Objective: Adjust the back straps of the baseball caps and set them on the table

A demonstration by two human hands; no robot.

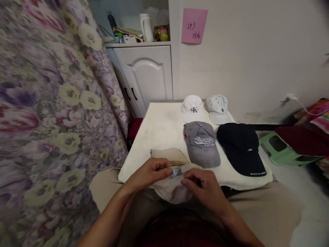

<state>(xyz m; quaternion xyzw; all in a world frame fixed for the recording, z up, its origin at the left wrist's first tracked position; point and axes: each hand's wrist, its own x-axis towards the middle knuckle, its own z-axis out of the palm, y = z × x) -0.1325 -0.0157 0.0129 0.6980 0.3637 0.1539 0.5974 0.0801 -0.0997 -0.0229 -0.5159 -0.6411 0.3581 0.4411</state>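
Observation:
Between my two hands is a beige baseball cap [172, 191], its brim pointing away from me over the near edge of the table. My left hand [151, 173] pinches the back strap near a metal buckle [176, 171]. On the other side, my right hand [202, 183] has its fingers closed on the strap end. Just beyond the right hand lies a grey cap [202, 144] with "Always" lettering. A dark navy cap [240, 147] rests to its right. Farther back sit a white cap [192, 109] with "CK" letters and a pale blue cap [217, 108].
A cream cloth covers the table [156, 127] before my knees. A floral curtain [64, 120] hangs at the left. Behind stand a white cabinet [147, 75] and a wall with a pink note [194, 25]. A green stool [277, 147] is at the right.

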